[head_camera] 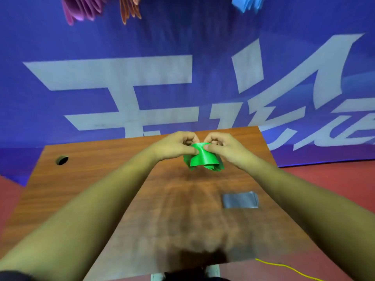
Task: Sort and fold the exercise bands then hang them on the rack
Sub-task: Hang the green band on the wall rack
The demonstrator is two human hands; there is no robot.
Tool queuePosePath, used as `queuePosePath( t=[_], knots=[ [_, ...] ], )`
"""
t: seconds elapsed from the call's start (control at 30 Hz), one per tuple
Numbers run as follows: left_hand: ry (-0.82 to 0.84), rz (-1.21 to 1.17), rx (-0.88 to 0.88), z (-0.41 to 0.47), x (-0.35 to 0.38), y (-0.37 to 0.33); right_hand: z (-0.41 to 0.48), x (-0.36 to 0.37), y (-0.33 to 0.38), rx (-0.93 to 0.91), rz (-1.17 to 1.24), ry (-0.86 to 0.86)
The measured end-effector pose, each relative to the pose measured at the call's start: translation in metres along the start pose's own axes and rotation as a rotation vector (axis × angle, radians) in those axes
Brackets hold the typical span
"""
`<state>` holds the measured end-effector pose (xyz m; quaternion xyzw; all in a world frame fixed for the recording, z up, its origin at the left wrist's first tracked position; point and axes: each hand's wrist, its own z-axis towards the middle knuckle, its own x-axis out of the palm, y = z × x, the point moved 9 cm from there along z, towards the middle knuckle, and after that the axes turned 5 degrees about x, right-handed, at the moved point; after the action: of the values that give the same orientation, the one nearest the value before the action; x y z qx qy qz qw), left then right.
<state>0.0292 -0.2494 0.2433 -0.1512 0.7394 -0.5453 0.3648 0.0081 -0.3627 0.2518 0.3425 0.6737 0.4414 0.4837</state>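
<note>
Several green exercise bands (pixel 204 160), folded into a bundle, hang above the far part of the wooden table (pixel 85 189). My left hand (pixel 174 146) pinches the bundle's top from the left. My right hand (pixel 223 147) pinches it from the right, and the band is squeezed narrow between the two thumbs. A folded grey band (pixel 240 200) lies flat on the table at the right. At the top edge hang purple bands (pixel 81 9), orange bands (pixel 129 9) and blue bands (pixel 247 4); the rack itself is out of view.
A blue banner (pixel 182 47) with large white characters stands behind the table. The tabletop has a round cable hole (pixel 61 160) at the far left. Red floor (pixel 334 189) shows on both sides, and a yellow cord (pixel 284 266) lies at the lower right.
</note>
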Motion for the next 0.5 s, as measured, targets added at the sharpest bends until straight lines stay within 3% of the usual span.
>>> queuePosePath(
  t=[0.5],
  knots=[
    [-0.324,-0.012,0.298,-0.029,-0.155,-0.193,0.041,-0.066,0.234,-0.299,0.103,-0.052]
  ],
)
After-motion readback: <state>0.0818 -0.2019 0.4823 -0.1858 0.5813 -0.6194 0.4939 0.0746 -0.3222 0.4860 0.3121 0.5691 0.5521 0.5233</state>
